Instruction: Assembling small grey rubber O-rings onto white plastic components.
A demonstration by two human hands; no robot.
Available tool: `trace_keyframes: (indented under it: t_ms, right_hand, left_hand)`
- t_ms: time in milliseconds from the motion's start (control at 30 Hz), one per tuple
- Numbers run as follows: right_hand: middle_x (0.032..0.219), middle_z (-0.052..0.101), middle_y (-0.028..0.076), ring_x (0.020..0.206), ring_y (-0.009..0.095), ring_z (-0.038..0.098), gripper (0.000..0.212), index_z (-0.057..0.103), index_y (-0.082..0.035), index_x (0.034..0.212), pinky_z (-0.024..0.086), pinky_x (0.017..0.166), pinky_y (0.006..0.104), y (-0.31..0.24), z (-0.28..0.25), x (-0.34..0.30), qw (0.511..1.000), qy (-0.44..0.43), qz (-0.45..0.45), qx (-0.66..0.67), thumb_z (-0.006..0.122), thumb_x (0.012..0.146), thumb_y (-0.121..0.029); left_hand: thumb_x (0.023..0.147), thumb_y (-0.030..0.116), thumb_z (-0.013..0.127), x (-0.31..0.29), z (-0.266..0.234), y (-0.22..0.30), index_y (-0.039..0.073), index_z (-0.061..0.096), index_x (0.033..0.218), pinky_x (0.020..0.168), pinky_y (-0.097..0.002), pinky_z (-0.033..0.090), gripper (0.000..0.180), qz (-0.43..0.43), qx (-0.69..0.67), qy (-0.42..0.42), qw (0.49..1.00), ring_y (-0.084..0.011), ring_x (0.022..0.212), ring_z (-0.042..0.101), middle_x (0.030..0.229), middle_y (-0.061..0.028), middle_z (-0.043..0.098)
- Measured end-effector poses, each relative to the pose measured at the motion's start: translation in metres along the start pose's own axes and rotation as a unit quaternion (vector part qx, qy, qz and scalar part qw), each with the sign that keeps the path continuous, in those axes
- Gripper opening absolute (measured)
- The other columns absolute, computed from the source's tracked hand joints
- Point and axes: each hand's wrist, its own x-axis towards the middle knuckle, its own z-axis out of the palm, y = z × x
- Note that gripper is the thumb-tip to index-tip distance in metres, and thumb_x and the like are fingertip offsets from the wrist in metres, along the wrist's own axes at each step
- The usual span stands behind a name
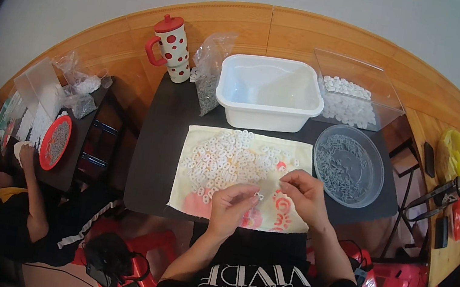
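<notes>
Many small white plastic pieces with holes [218, 160] lie heaped on a cream cloth with a pink and red print [179, 193] in front of me. Over the cloth's near edge, my left hand [231, 208] pinches one small white plastic piece [259, 196] between thumb and fingertips. Just to the right, my right hand [306, 194] is closed in a pinch; whatever is between its fingertips is too small to make out. The two hands are a little apart. Beside the right hand, a round clear tub [379, 181] holds small dark grey screw-like parts [339, 169].
Behind the cloth stand a white basin [265, 116], a clear bin [394, 105] of white parts, a bag of grey parts [208, 93] and a red-dotted tumbler [175, 51]. Another person [15, 210] works at a table on the left, with a red tray [46, 151].
</notes>
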Motion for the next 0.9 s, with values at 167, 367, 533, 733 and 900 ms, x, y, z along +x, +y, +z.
trace_keyframes:
  t_ms: [167,367,533,733,900]
  right_hand:
    - [0.086,0.068,0.005,0.076,0.007,0.061,0.008,0.065,0.003,0.097,0.048,0.07,0.0205,0.002,0.016,-0.006,0.988,0.017,0.05,0.144,0.063,0.09,0.0]
    - [0.087,0.067,0.002,0.077,0.005,0.058,0.009,0.066,0.0,0.099,0.046,0.07,0.02,0.002,0.022,-0.01,0.985,0.009,0.045,0.167,0.064,0.091,-0.003]
    - [0.086,0.067,0.005,0.075,0.007,0.06,0.008,0.065,0.003,0.098,0.048,0.07,0.0206,0.002,0.024,-0.012,0.987,0.003,0.027,0.155,0.063,0.091,-0.001]
    - [0.089,0.066,0.004,0.077,0.006,0.059,0.011,0.065,0.002,0.102,0.047,0.071,0.0203,-0.002,0.026,-0.013,0.987,-0.008,0.011,0.157,0.063,0.091,-0.001]
    - [0.091,0.066,0.004,0.078,0.006,0.058,0.013,0.064,0.002,0.104,0.047,0.071,0.0205,0.0,0.025,-0.012,0.988,-0.025,0.025,0.153,0.062,0.092,-0.001]
  left_hand:
    - [0.086,-0.005,0.066,-0.004,0.008,0.006,-0.001,0.068,0.11,0.064,-0.0194,0.048,0.025,0.006,0.003,-0.022,1.0,-0.0055,0.076,0.06,0.09,-0.0025,0.067]
    - [0.086,-0.005,0.065,-0.004,0.008,0.002,0.0,0.067,0.113,0.061,-0.0193,0.048,0.028,0.026,0.001,-0.029,0.999,-0.0054,0.075,0.059,0.091,-0.0015,0.064]
    - [0.086,-0.006,0.065,-0.006,0.01,0.006,-0.001,0.067,0.113,0.061,-0.0197,0.047,0.028,0.027,-0.017,-0.036,0.999,-0.0053,0.076,0.059,0.093,-0.0019,0.064]
    - [0.085,-0.008,0.063,-0.006,0.007,0.003,0.0,0.067,0.114,0.058,-0.0191,0.046,0.03,0.053,0.013,-0.032,0.998,-0.0053,0.073,0.059,0.093,-0.0016,0.064]
    - [0.085,-0.006,0.064,-0.008,0.005,0.007,0.001,0.067,0.115,0.056,-0.0184,0.044,0.03,0.012,0.011,-0.034,0.999,-0.0044,0.072,0.059,0.092,-0.0002,0.063]
